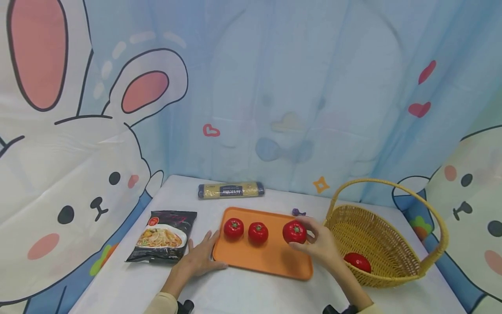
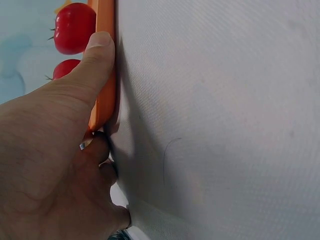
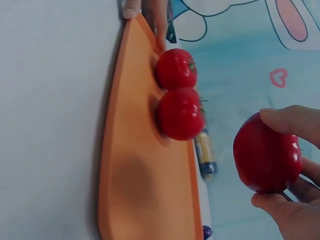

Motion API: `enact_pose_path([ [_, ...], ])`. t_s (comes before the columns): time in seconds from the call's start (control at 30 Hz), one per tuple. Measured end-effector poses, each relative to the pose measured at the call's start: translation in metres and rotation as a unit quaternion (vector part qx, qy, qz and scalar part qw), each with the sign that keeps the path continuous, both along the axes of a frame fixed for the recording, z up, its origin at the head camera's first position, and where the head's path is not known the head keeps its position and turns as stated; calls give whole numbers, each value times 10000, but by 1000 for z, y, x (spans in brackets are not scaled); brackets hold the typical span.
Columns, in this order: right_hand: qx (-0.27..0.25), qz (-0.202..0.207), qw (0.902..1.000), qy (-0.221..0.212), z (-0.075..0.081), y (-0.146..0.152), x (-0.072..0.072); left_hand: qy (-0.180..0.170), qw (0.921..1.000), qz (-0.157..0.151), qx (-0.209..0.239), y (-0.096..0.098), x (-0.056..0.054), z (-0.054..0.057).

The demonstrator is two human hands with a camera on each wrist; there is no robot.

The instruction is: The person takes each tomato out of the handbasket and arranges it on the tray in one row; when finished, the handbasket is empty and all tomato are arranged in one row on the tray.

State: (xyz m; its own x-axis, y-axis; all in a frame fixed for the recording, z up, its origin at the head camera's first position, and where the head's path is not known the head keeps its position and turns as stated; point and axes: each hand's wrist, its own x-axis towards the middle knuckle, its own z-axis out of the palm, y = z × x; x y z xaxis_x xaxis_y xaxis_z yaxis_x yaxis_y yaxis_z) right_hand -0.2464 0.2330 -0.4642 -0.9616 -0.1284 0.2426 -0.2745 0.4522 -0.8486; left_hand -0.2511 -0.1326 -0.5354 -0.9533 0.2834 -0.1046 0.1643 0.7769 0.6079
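Note:
My right hand [image 1: 320, 241] holds a red tomato [image 3: 268, 154] between thumb and fingertips, raised over the right part of the orange tray [image 1: 270, 261]; a shadow falls on the tray below it. Two more tomatoes, one at the left [image 1: 233, 228] and one near the middle [image 1: 258, 233], sit on the tray. At the tray's near left corner, my left hand [image 1: 199, 257] touches the rim with its fingers spread. Its thumb [image 2: 102, 50] lies along the tray's near side, while the other fingers are by the left side.
A yellow wicker basket [image 1: 376, 231] with a tall handle stands at the right, one red item [image 1: 357, 262] inside. A black noodle packet [image 1: 162, 235] lies left of the tray. Behind are a yellow pasta packet [image 1: 231, 190] and a small purple object [image 1: 299, 212].

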Motion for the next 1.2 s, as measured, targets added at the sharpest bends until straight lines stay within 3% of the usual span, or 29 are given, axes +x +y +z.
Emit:
enact_pose_path([
  [0.17,-147,-107,9995,-244,-14,-13,-9,-10,10000,8,-60,-1,0,1],
  [0.63,274,-657,9958,-576,-51,-29,-29,14,10000,24,-52,0,1,2],
  [1.2,359,-828,9918,-909,-69,-30,-45,-3,10000,11,-23,-1,1,1],
])
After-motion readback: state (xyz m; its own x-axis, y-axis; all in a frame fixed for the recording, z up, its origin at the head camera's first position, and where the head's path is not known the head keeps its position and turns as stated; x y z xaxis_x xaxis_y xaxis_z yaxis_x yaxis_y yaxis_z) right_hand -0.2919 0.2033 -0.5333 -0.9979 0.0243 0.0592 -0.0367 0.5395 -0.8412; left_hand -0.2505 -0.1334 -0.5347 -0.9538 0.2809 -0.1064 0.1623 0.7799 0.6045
